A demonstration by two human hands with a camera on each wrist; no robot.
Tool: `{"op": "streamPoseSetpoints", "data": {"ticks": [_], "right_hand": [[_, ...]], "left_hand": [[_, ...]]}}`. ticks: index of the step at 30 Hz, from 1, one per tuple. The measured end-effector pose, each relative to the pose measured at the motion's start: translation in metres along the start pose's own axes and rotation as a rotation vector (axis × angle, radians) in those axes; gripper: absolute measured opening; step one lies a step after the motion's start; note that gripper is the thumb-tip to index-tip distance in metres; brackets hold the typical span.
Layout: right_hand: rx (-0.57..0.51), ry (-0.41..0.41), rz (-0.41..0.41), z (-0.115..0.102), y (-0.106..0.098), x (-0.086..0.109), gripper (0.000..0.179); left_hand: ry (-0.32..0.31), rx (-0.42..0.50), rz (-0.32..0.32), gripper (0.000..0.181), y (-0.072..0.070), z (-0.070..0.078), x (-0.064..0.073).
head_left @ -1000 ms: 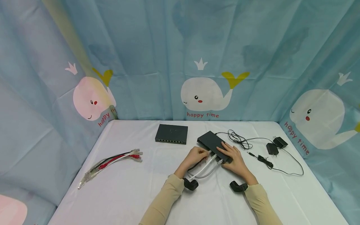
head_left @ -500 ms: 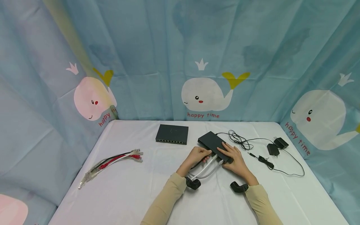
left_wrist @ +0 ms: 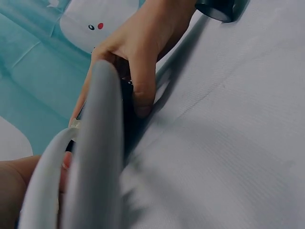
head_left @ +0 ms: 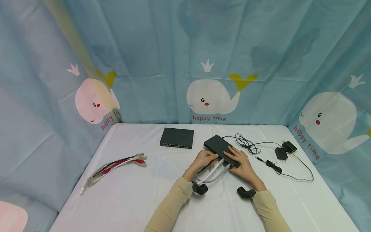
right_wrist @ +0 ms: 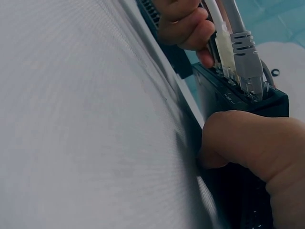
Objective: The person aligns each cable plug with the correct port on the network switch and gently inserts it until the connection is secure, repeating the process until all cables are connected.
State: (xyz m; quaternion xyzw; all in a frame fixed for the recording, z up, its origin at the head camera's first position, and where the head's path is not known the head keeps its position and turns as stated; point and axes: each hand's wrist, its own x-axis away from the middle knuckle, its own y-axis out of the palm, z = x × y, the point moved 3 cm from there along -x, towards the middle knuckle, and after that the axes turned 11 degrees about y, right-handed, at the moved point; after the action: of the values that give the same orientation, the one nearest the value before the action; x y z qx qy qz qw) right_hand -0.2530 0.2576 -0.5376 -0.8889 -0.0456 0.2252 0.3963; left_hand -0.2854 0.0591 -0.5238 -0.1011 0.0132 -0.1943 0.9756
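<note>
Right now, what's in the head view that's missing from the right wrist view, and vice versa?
Head only: the loose cable bundle off to the left, and two power adapters at far right.
Right wrist only: the ribbed boot on the gray plug, too small to make out from the head.
Both: left hand, right hand, held black box, gray cable and white tablecloth.

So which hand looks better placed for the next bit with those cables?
Probably the left hand: it is close against the port edge of the held black box, beside the pale cables plugged in there. The right hand is occupied gripping the box.
</note>
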Motion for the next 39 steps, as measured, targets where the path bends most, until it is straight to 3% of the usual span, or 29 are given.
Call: {"op": "streamPoseSetpoints", "data": {"ticks": [9, 15, 18, 23, 26, 35, 39], "right_hand": [[0.001, 0.001, -0.006, 0.000, 0.000, -0.001, 0.071], [0.001, 0.007, -0.001, 0.000, -0.001, -0.002, 0.072], [0.009, 0.012, -0.005, 0.000, -0.001, -0.001, 0.072], [0.009, 0.022, -0.014, -0.004, -0.001, 0.000, 0.072], [0.015, 0.023, -0.011, -0.004, -0.001, 0.000, 0.073], [0.024, 0.017, -0.009, -0.002, 0.000, 0.000, 0.074], [0.028, 0.021, -0.008, -0.001, 0.000, 0.001, 0.074]], "left_hand": [[-0.011, 0.011, -0.008, 0.029, 0.000, 0.001, -0.003], [0.027, 0.016, -0.030, 0.030, -0.001, 0.001, -0.002], [0.078, -0.047, -0.042, 0.030, -0.002, 0.002, 0.000], [0.177, -0.256, -0.023, 0.030, -0.003, 0.008, 0.006], [0.197, -0.343, -0.007, 0.030, -0.003, 0.011, 0.009], [0.251, -0.462, 0.025, 0.036, -0.006, 0.016, 0.015], [0.216, -0.485, 0.037, 0.030, -0.008, 0.015, 0.017]]}}
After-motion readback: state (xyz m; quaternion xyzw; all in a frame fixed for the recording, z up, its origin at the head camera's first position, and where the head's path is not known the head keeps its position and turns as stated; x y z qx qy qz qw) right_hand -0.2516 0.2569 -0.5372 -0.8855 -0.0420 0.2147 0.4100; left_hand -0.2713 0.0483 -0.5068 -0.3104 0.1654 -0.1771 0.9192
